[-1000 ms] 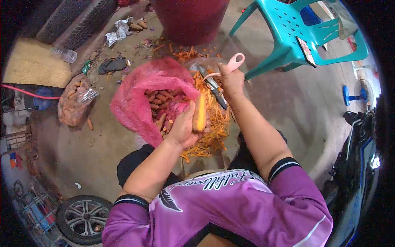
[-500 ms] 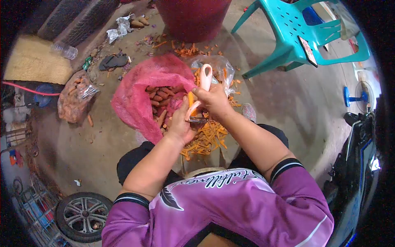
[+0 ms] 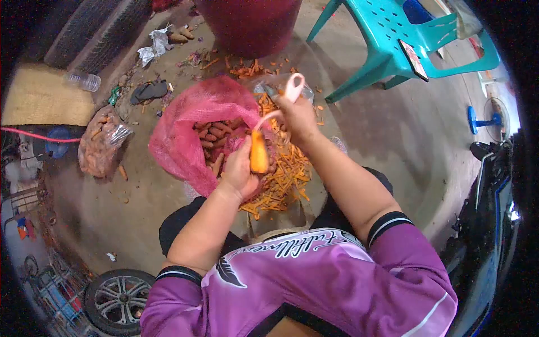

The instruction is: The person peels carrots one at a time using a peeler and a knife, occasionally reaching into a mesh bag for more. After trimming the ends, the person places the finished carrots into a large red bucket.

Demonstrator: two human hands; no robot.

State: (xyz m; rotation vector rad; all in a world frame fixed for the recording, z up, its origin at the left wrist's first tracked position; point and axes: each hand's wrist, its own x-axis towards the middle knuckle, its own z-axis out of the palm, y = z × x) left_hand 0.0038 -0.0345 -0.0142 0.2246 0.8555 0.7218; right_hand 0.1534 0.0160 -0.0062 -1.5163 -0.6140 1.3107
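Note:
My left hand (image 3: pixel 240 169) is closed on an orange peeled root (image 3: pixel 259 153), held upright over the opening of a pink mesh sack (image 3: pixel 182 121). Reddish-brown unpeeled roots (image 3: pixel 216 133) lie inside that sack. A pale pink peeler (image 3: pixel 294 88) is gripped in my right hand (image 3: pixel 298 117), its loop handle sticking up past the fingers and its curved head near the root's top end. Orange peelings (image 3: pixel 286 177) are heaped on the floor below both hands. Behind my right hand is a clear plastic bag, partly hidden.
A teal plastic chair (image 3: pixel 387 42) with a phone (image 3: pixel 413 59) on it stands at upper right. A dark red tub (image 3: pixel 250 25) is at the top. To the left lie a clear bag of roots (image 3: pixel 103 143) and a sandal (image 3: pixel 150 92); a wheel (image 3: pixel 119 300) is lower left.
My right hand with the peeler has moved right and up, off the root's side. The root now shows more fully in my left hand. The whole view has shifted slightly.

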